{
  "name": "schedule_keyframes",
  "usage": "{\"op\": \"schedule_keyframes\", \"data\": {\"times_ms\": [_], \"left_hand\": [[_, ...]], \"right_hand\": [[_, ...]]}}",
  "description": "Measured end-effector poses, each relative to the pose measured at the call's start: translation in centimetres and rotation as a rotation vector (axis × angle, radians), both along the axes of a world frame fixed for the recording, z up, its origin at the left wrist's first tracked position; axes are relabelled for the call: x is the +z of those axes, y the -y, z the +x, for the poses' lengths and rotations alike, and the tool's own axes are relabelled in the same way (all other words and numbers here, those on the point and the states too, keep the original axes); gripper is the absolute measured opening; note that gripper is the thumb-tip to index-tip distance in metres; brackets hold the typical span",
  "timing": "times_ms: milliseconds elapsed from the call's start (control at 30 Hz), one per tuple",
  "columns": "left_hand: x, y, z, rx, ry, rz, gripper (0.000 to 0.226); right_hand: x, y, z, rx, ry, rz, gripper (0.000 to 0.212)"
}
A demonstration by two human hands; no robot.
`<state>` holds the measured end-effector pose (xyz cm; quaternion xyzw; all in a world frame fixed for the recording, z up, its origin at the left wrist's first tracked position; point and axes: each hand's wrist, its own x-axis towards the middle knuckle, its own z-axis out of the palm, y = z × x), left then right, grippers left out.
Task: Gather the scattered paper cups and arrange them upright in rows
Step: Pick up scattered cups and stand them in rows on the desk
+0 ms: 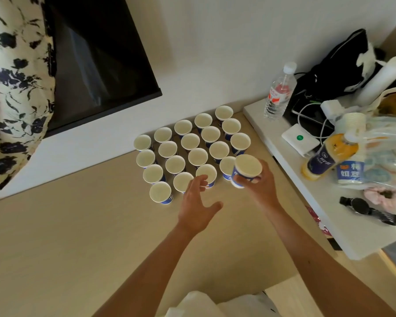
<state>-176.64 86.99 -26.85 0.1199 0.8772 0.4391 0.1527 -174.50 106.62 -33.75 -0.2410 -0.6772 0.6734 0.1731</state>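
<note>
Several white paper cups with blue print stand upright in slanted rows (193, 143) on the beige floor (78, 236), close to the white wall. My right hand (260, 186) grips one more cup (246, 170) by its side, mouth up, at the right end of the nearest row, just above the floor. My left hand (198, 202) hovers with fingers spread, its fingertips at the near side of a front-row cup (206, 175). Another cup (160, 192) marks the near left corner of the group.
A low white table (329, 209) on the right carries a water bottle (279, 92), drink bottles, a stack of cups (352, 121), chargers, a black bag and a watch. A dark screen (101, 65) hangs on the wall; patterned fabric (16, 88) hangs at left.
</note>
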Motion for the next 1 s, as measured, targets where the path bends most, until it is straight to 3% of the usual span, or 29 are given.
{"op": "schedule_keyframes", "data": {"times_ms": [133, 333, 1000], "left_hand": [[-0.3, 0.6, 0.3, 0.033, 0.04, -0.006, 0.066], [-0.6, 1.8, 0.5, 0.072, 0.038, -0.027, 0.054], [-1.3, 4.3, 0.3, 0.135, 0.078, -0.038, 0.048]], "right_hand": [[-2.2, -3.3, -1.2, -0.104, 0.15, 0.161, 0.063], [-5.3, -5.6, -3.7, -0.06, 0.231, 0.36, 0.065], [-7.4, -5.6, -5.0, -0.048, 0.315, 0.422, 0.068]]}}
